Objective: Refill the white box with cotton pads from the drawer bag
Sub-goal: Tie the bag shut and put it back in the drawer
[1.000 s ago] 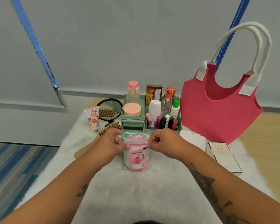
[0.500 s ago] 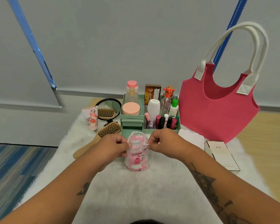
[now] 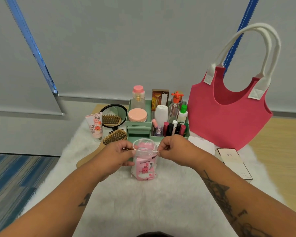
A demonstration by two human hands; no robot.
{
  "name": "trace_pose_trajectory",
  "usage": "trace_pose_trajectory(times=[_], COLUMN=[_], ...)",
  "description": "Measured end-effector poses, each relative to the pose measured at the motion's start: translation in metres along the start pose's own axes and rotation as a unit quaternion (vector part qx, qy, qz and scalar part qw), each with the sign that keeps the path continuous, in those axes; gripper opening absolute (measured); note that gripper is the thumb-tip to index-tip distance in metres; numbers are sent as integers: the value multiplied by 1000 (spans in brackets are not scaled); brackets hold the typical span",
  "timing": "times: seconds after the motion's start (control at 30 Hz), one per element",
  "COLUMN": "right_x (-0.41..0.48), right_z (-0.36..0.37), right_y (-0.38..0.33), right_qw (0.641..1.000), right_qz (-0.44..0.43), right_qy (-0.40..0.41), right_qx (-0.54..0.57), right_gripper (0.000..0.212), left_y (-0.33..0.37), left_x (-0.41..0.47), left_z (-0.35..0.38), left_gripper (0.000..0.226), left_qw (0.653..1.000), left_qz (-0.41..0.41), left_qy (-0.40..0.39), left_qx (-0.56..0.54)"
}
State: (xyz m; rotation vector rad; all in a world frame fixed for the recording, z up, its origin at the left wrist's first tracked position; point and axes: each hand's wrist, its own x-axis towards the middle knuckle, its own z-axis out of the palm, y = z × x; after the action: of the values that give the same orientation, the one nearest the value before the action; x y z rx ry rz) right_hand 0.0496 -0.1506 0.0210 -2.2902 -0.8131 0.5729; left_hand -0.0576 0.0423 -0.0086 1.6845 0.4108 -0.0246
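Observation:
A clear drawstring bag of cotton pads (image 3: 144,165) with pink print stands upright on the white fur mat, in front of the green organiser. My left hand (image 3: 116,155) pinches the bag's neck and string on its left side. My right hand (image 3: 174,150) pinches the string on the right side. The bag's mouth is gathered between both hands. A flat white box (image 3: 202,145) lies on the mat just right of my right hand, partly hidden by my wrist. The green organiser's small drawer (image 3: 138,130) sits behind the bag.
The green organiser (image 3: 186,134) holds bottles, a jar and lipsticks. A red felt tote (image 3: 229,120) stands at the right, a cream perfume box (image 3: 233,162) lies before it. A tube (image 3: 95,124), a round mirror (image 3: 114,113) and a wooden hairbrush (image 3: 109,141) are at the left.
The bag's mouth has narrowed as my hands moved closer along the strings. The bag now stands a little more upright and nearer.

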Motion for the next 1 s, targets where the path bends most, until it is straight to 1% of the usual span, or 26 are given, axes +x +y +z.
trace_pose_trajectory(times=[0.13,0.3,0.37,0.53,0.63,0.77,0.9,1.0], right_x=[1,1,1,0,0,0,-1,-3], right_z=[1,-2,-4,-15,-21,-29,-37,-40], right_y=[0,3,4,6,12,21,32,38], right_qw=[1000,1000,1000,995,985,970,963,969], right_qz=[0,2,2,13,28,45,73,82], right_qy=[-3,0,3,16,28,28,17,0], right_qx=[2,12,19,98,167,237,260,232], right_gripper=[7,12,12,12,12,21,26,23], left_y=[-1,0,1,1,2,1,-3,-8], left_x=[1,1,1,3,3,1,2,3], left_z=[-1,-5,-9,-19,-22,-24,-27,-30], left_gripper=[3,6,7,12,15,18,16,19], left_qw=[1000,997,996,985,978,970,966,968], left_qz=[5,9,19,52,53,48,50,52], left_qy=[7,26,46,121,135,143,159,155], left_qx=[10,-70,-72,-112,-153,-188,-199,-188])
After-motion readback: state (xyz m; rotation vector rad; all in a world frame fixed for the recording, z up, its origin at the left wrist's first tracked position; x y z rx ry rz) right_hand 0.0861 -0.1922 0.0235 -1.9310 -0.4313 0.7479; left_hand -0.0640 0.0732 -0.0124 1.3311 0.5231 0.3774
